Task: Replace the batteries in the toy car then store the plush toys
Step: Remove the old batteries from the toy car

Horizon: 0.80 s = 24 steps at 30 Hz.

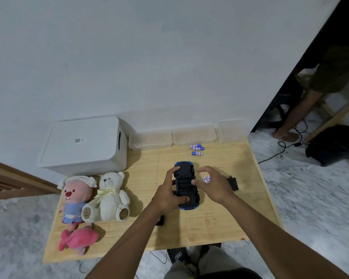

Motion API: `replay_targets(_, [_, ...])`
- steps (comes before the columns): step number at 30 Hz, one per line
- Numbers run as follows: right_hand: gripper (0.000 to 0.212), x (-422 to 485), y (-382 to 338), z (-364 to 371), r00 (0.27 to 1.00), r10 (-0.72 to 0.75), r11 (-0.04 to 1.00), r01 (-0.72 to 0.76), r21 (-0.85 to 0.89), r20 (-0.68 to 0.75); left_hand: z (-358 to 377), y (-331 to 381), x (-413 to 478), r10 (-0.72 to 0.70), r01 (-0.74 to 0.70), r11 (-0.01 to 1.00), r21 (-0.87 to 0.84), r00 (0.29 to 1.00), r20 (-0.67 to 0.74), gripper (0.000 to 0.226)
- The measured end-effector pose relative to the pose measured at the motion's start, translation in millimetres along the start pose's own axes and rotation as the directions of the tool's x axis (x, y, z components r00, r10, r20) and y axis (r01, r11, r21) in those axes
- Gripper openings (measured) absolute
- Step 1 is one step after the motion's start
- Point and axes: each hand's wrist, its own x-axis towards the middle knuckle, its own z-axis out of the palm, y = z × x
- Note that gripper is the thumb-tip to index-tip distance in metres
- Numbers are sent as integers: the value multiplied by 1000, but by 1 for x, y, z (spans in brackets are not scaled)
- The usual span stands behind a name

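A blue toy car (186,184) lies upside down on the wooden table (220,218), its black underside and open battery bay facing up. My left hand (167,195) grips the car's left side, thumb across its rear end. My right hand (213,185) holds a white and blue battery (206,179) in its fingers beside the car's right side. Three more batteries (197,150) lie near the table's far edge. A black battery cover (233,183) lies right of my right hand. Three plush toys sit at the left: a pink-faced one (75,198), a cream bear (111,196) and a pink one (77,240).
A white lidded storage box (82,146) stands at the table's back left. Three clear plastic tubs (193,134) line the far edge against the wall. A small black object (160,220) peeks out under my left forearm. Another person's leg (296,115) and cables are on the floor at right.
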Motion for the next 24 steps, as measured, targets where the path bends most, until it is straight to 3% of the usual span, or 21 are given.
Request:
replay_targets(4, [73,2,19,12,991,-45,997,52,-55,124,1,-10,3,-45,45,999,1,999,13,103])
replay_targets(10, [78,5,33,27,992,-57,992,69,-110,110,7,-19,6,-54,51,993,110,998,24,101])
replay_targets(13, [73,6,38,31,992,-85,991,94,-98,91,9,-18,6,-63,62,992,109,998,5,100])
replay_targets(16, [52,5,36,30,992,-118,989,122,-87,43,9,-17,7,-73,74,988,133,997,-13,101])
replay_targets(19, [27,3,34,21,993,-117,988,119,99,-30,11,-13,5,-50,56,983,176,998,-38,104])
replay_targets(21, [22,8,36,6,995,-85,973,96,208,-59,12,-8,6,-7,29,974,224,995,-100,105])
replay_targets(24, [23,25,38,-29,995,-37,973,56,224,-89,13,18,17,82,12,943,332,960,-268,92])
